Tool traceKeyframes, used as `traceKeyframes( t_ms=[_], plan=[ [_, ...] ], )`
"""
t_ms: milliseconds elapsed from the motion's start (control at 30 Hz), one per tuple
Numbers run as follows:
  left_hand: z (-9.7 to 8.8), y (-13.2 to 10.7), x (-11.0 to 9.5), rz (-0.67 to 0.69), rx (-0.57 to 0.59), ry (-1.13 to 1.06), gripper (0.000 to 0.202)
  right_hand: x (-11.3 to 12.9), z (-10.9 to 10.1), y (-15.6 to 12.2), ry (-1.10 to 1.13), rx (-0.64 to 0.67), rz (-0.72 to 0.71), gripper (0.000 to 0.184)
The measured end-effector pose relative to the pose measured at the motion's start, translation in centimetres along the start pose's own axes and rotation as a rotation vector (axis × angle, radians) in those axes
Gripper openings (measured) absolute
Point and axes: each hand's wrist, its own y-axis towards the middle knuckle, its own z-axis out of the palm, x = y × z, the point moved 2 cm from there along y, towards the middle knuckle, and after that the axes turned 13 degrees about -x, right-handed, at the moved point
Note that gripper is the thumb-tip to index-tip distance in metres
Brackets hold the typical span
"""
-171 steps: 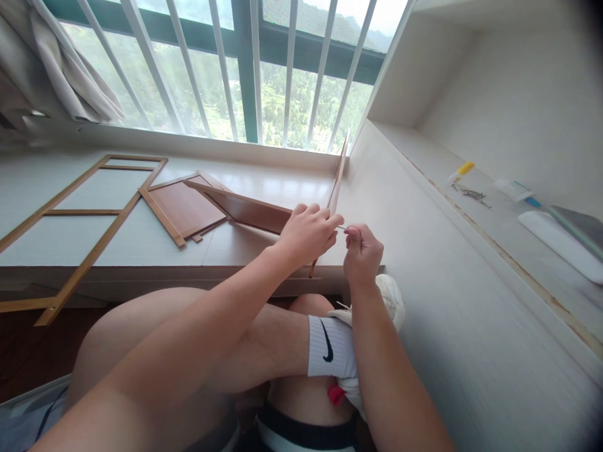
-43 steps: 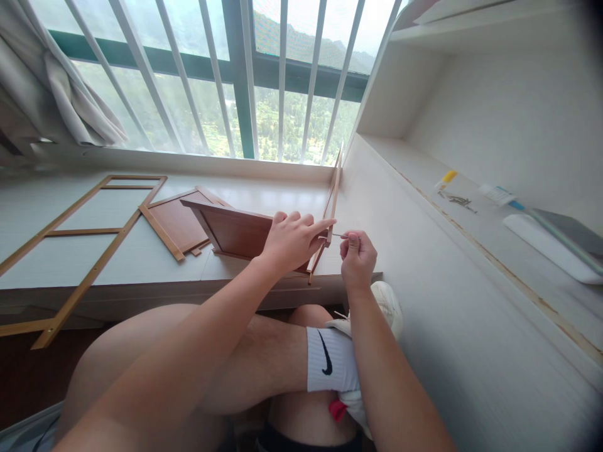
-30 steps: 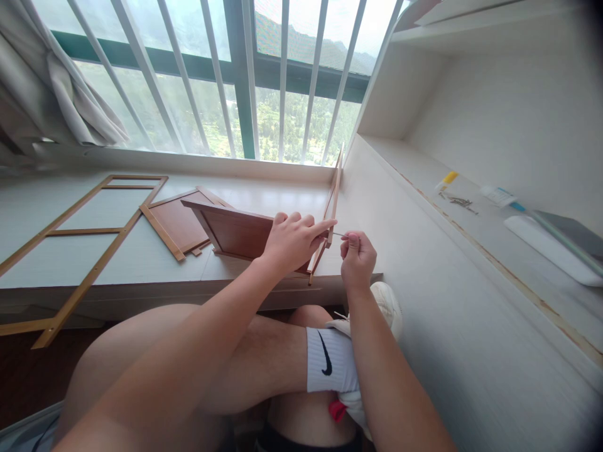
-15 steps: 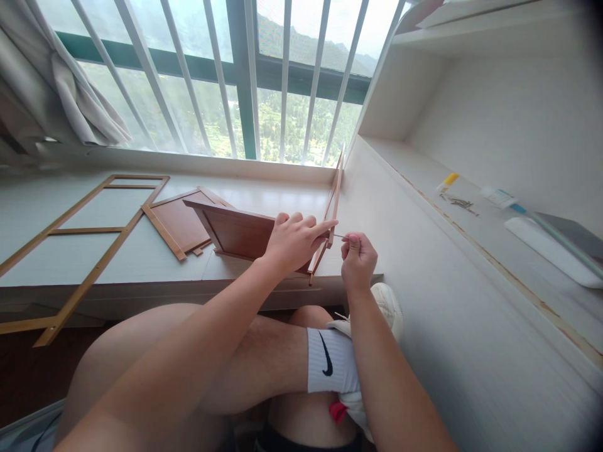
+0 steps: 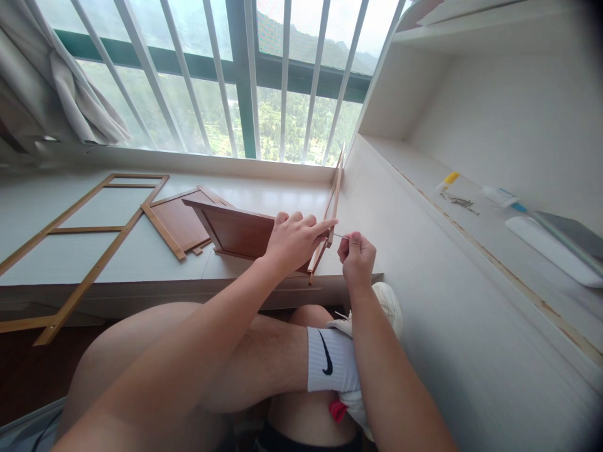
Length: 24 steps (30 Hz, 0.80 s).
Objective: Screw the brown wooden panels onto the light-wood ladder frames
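Observation:
My left hand (image 5: 293,240) grips the right end of a reddish-brown wooden panel (image 5: 240,232), where it meets a narrow upright wooden frame (image 5: 335,194). Its index finger points across the frame's edge. On the frame's other side, my right hand (image 5: 358,254) is closed, pinching a thin metal rod (image 5: 340,236) that looks like a hex key. The rod's far end meets the outer face of the frame; its tip is hidden. To the left, a second wooden panel (image 5: 181,216) lies flat on the white ledge (image 5: 117,263).
A ladder-like wooden frame (image 5: 87,229) lies at the left and juts over the ledge's front edge. Small metal screws (image 5: 459,201), a yellow-capped item (image 5: 451,179) and a tube (image 5: 502,198) rest on the right shelf. The white side wall (image 5: 400,251) stands close by my right hand.
My right hand has turned slightly at the wrist, its fingers shifting a little to the left and the rod tilting. My left hand and the wooden panel hold still.

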Motion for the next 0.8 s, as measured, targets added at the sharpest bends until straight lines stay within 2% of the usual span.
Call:
traceKeyframes(
  t_ms=[200,333,567,800],
  plan=[
    [-0.2,0.0,0.0,0.000,0.010,-0.007,0.037,-0.1,0.1,0.6,0.031,-0.033,0.125,0.049],
    [-0.2,0.0,0.0,-0.001,0.012,-0.015,0.037,-0.3,0.2,0.6,0.050,0.000,0.186,0.048],
    [-0.1,0.0,0.1,-0.002,0.003,-0.011,0.037,0.3,0.0,-0.6,0.065,0.055,0.032,0.044],
    [-0.1,0.0,0.0,-0.005,0.009,-0.004,0.039,0.5,-0.7,-0.5,-0.068,0.101,-0.071,0.040]
  ],
)
